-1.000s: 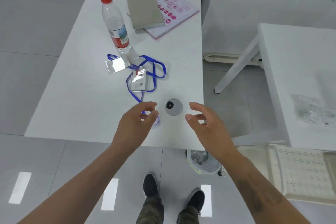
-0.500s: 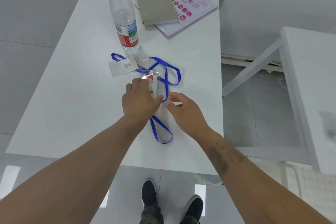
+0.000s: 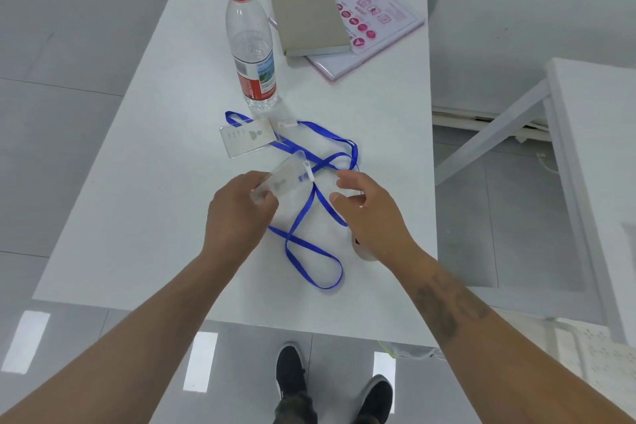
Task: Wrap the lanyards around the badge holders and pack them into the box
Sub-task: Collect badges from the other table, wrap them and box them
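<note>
Two hands worked: left hand [image 3: 241, 213] pinched the badge holder [image 3: 280, 177]; right hand [image 3: 370, 213], fingers spread empty, needed taut lanyard [image 3: 309, 251].

White table [image 3: 144, 203] bears bottle [image 3: 253, 45], lanyards [image 3: 309, 251] (blue).

Clear badge holder [image 3: 284, 177] held tilted above table, blue lanyard [image 3: 311, 244] trailing in loops; second clear badge holder [image 3: 246, 138] lay flat beyond.
</note>
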The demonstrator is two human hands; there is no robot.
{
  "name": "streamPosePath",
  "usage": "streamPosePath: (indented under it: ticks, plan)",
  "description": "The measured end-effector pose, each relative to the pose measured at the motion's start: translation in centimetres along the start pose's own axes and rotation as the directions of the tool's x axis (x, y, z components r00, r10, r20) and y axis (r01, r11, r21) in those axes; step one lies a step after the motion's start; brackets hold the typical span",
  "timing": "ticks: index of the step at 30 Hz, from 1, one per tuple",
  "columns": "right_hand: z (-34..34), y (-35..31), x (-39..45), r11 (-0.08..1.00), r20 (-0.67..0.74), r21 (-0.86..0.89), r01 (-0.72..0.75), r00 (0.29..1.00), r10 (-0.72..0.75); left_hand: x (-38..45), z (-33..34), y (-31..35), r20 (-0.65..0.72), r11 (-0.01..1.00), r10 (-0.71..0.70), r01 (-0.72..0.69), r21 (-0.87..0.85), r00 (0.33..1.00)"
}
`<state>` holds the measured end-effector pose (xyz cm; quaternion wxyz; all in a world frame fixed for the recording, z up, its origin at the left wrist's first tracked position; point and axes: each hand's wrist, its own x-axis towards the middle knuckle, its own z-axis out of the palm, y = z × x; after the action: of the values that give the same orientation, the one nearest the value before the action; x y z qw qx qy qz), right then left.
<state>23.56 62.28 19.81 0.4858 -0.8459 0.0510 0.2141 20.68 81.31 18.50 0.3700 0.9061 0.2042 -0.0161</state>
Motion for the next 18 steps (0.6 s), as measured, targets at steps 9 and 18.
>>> streamPosePath:
  ticks: [9,18]
  plan:
    - [1.3,-0.1,0.1,0.998,0.088,0.054,-0.015,0.996,0.01,-1.5,-4.0,1.4,0.192,0.939,0.086,-0.015,-0.344,0.978]
    - [-2.1,-0.3,-1.1,0.956,0.024,0.288,-0.056,0.998,0.051,0.8,-6.6,1.4,0.492,0.546,-0.142,0.483,-0.685,0.859]
